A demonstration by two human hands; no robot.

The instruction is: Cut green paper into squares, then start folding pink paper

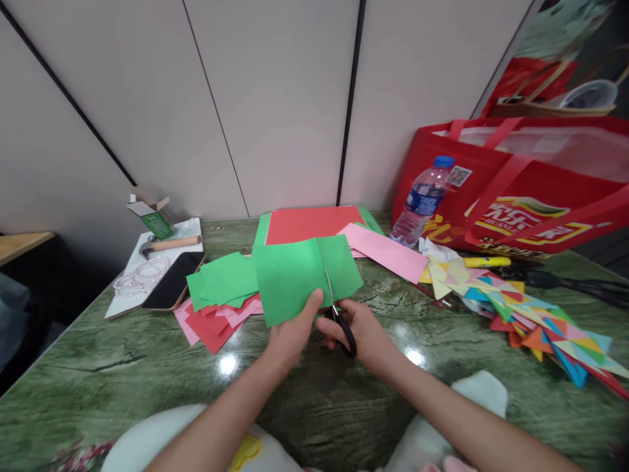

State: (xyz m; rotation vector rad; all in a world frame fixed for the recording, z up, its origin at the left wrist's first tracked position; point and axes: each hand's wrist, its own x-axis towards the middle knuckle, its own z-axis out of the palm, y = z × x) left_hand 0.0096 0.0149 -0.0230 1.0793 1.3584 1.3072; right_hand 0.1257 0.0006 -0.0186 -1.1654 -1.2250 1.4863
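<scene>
My left hand (295, 326) grips a green sheet of paper (285, 275) by its lower edge, thumb on top and fingers hidden beneath. In my right hand (362, 328) is a pair of scissors with black handles (348, 337). Their blades lie across the sheet from its lower edge, along a line right of its middle. Left of the sheet rests a stack of cut green pieces (223, 280). Red and pink pieces (211, 328) show below that stack.
Red and green sheets (314, 223) lie behind, with pink strips (388, 251) beside them. A phone (174, 282), hammer (171, 243) and small box (153, 219) stand left. To the right are a water bottle (423, 203), red bag (531, 190) and folded colourful paper pieces (535, 314).
</scene>
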